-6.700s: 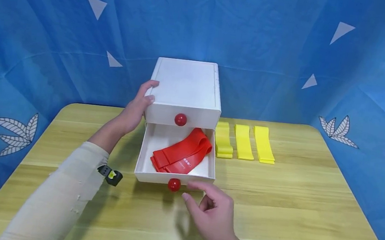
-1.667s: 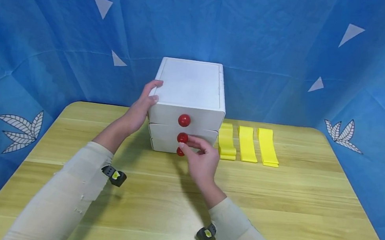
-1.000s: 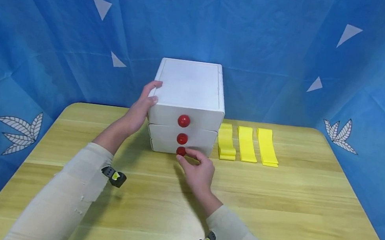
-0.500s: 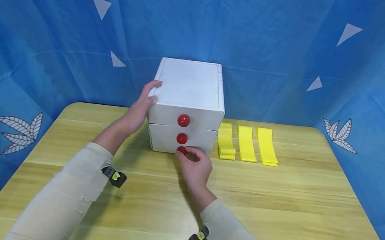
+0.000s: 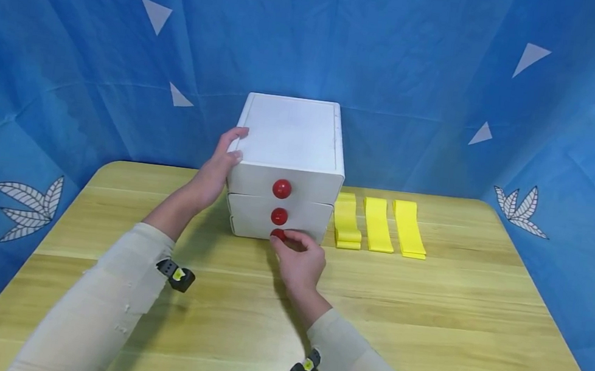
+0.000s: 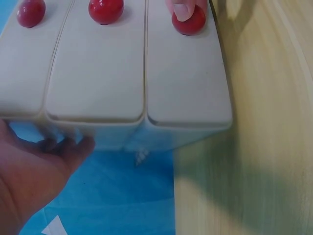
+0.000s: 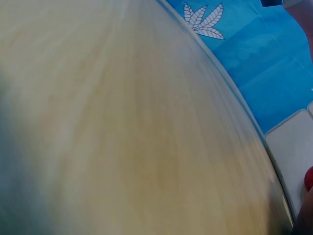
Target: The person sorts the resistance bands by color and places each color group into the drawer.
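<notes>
A white cabinet [image 5: 289, 132] with three drawers stands at the back of the table, each drawer front bearing a round red knob. All three drawers are closed. My left hand [image 5: 213, 173] holds the cabinet's left side, with thumb and index finger hooked over its top edge. In the left wrist view, the other fingers [image 6: 78, 149] are bent against the side wall. At the front, my right hand [image 5: 302, 265] pinches the bottom drawer's knob [image 6: 190, 22] between thumb and index finger. The middle knob [image 5: 279, 216] and top knob [image 5: 282, 188] are untouched.
Three folded yellow bands, the left one [image 5: 347, 222], the middle one [image 5: 378, 225] and the right one [image 5: 409, 229], lie right of the cabinet on the wooden table [image 5: 452, 325]. A blue curtain [image 5: 410, 70] hangs behind.
Earlier, a lower drawer stood pulled out with red bands inside; it is now closed. My right hand has since moved from the middle knob down to the bottom one. The left hand stays put.
</notes>
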Demonstrator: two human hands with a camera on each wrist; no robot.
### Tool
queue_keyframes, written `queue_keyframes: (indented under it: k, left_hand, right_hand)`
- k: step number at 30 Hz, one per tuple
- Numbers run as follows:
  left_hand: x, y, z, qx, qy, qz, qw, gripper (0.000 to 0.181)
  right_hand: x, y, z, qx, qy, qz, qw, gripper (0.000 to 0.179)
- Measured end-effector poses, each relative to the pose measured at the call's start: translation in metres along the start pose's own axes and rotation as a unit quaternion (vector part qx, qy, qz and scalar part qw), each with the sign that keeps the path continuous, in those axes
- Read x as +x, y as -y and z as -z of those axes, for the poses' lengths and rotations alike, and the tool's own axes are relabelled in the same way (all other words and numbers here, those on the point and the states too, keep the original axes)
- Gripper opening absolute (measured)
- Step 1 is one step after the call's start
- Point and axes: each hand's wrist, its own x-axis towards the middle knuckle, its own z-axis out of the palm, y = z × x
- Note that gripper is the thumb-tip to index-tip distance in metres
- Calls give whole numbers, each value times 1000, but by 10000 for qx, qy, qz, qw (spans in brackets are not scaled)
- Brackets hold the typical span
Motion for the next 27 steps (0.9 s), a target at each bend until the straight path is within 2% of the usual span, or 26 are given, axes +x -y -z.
queue_keyframes:
  k: [11,21,27]
  left_hand:
    - [1,0,0,108,-50,45,9999,53]
    - [-1,1,-1,151,-84,-77,9998,54]
    - [1,2,-1,100,-82,36,9999,53]
  right_hand:
    - [-2,1,-1,88,1,-94,9999,18]
    - [-12,2,6,-10,237,-31,9997,18]
    - [-14,4,11,-32,310,-147,9994,19]
